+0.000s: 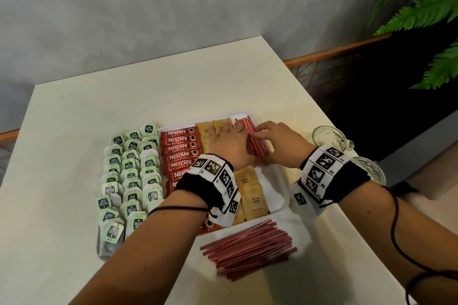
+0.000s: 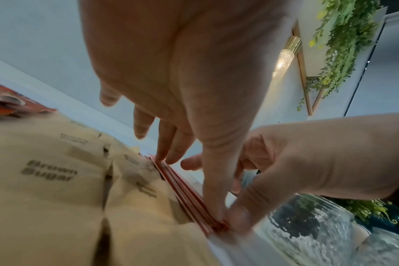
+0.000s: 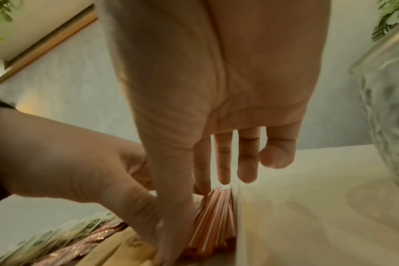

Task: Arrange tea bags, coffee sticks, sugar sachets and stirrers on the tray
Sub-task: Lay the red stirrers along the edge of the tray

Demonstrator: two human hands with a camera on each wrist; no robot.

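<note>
A white tray [image 1: 285, 202] holds red Nescafe coffee sticks [image 1: 178, 148], brown sugar sachets [image 1: 252, 198] and, along its right side, a row of red stirrers [image 1: 257, 148]. Both hands are on that row. My left hand [image 1: 229, 142] lies over it with straight fingers on the stirrers [image 2: 185, 194] and the thumb at their near ends. My right hand [image 1: 270, 136] comes from the right, fingers straight against the stirrers [image 3: 216, 212]. Neither hand lifts anything. Green-tagged tea bags [image 1: 131, 176] lie in rows left of the coffee sticks.
A loose pile of red stirrers [image 1: 247, 247] lies on the white table in front of the tray. Two glass cups [image 1: 329, 137] [image 1: 371, 168] stand close to my right wrist. The table's right edge is just beyond them; fern leaves [image 1: 426, 7] hang at upper right.
</note>
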